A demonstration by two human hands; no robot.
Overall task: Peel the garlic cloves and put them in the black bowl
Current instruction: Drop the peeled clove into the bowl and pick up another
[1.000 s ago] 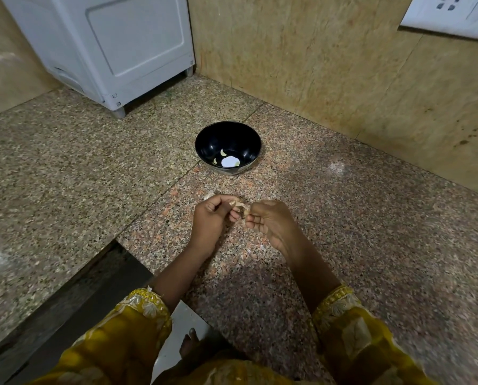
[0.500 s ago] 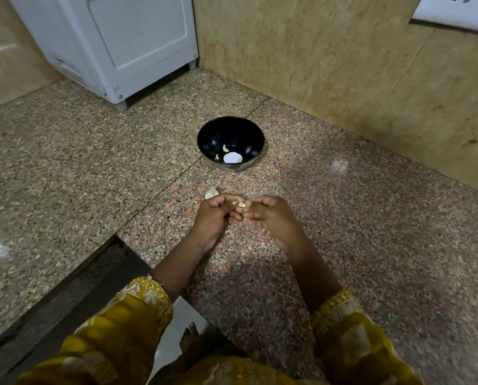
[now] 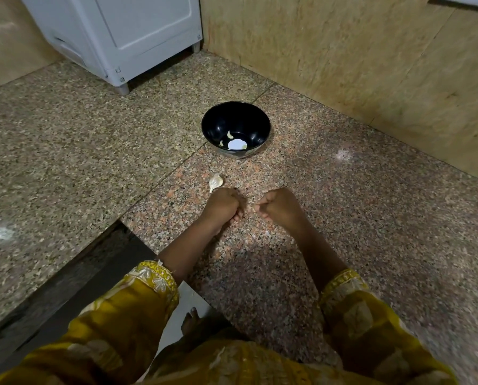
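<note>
The black bowl point(image 3: 255, 122) stands on the granite floor ahead of me, with a few peeled garlic cloves point(image 3: 229, 134) at its bottom. An unpeeled piece of garlic point(image 3: 215, 181) lies on the floor between the bowl and my left hand. My left hand point(image 3: 223, 204) and right hand point(image 3: 280, 207) hover low over the floor, a small gap apart, both with fingers curled inward. The clove they were working on is hidden inside the left fingers. A pale scrap of skin shows at the right fingertips.
A white appliance point(image 3: 137, 31) on short legs stands at the back left. A tan stone wall point(image 3: 343, 56) runs along the right. Bits of garlic skin point(image 3: 268, 232) lie on the floor under my hands. A dark strip point(image 3: 74, 276) borders the floor at lower left.
My hands, joined on one clove a second ago, have pulled apart. The unpeeled garlic piece beyond my left hand is now uncovered.
</note>
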